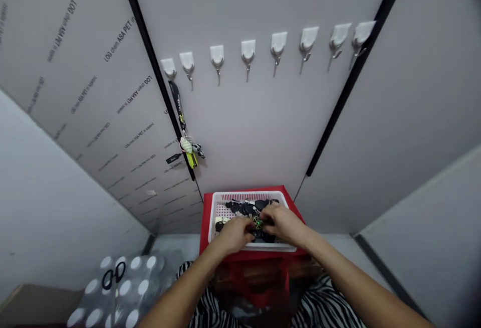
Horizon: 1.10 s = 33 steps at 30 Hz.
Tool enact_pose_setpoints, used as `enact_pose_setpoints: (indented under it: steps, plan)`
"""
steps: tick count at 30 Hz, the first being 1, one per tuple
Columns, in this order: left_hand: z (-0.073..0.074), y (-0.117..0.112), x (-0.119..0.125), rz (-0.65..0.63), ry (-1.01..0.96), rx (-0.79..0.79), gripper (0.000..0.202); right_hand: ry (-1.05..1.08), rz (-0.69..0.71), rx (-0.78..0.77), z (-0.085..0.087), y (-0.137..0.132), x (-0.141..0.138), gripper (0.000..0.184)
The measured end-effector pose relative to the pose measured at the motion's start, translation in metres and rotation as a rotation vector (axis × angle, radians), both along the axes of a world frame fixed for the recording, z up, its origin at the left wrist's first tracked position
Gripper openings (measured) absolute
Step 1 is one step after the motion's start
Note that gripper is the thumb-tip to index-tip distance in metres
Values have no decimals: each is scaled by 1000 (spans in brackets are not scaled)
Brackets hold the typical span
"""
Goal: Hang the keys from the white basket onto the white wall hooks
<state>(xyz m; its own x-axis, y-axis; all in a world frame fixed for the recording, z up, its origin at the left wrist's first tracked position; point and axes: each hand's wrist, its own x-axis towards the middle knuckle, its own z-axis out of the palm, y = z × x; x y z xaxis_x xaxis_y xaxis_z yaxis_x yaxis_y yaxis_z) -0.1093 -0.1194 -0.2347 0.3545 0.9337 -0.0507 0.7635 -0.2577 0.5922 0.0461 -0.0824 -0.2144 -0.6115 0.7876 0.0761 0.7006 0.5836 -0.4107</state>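
Note:
A white plastic basket (220,202) holds a heap of mostly black keychains (244,208). Both of my hands reach into it. My left hand (235,234) has its fingers bent together at the left side of a small green and yellow keychain (257,222). Fingers of my right hand (281,221) curl around the same piece from the right. My fingertips are small and partly hidden here, so the exact grip is hard to see. A keychain bunch (190,150) with a black strap, pale and yellow-green charms hangs from the leftmost hook (169,68).
Several white hooks (248,53) run in a row along the grey wall panel. Under the basket is a red stool or box (206,217). Wrapped bottles (124,288) with white caps stand at lower left, black-handled scissors (107,280) on them. A cardboard box (41,305) is beside them.

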Motion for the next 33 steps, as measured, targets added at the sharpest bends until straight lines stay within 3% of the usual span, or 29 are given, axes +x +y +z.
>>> enact_pose_setpoints:
  steps: [5, 12, 16, 20, 25, 28, 33]
  plan:
    - [-7, 6, 5, 38, 79, -15, 29, -301, -23, -53, -1, -5, 1, 16]
    - [-6, 4, 6, 36, -64, -55, 40, -271, -15, -110, -9, -3, -5, 8]
    - [-4, 3, 6, 25, -208, -104, 35, -180, -26, -137, -13, -4, -5, 12]
    - [3, 3, 0, 147, -495, -176, 23, 28, -29, -215, -6, 2, -4, 16]
    - [19, 5, -20, 315, -796, -148, 17, 491, -65, -584, 8, 15, -6, 17]
    - [28, 4, -32, 362, -868, -95, 19, 590, -32, -701, 14, 18, -6, 20]
    - [34, 1, -48, 438, -763, -49, 19, 559, 17, -687, 24, 19, -2, 21]
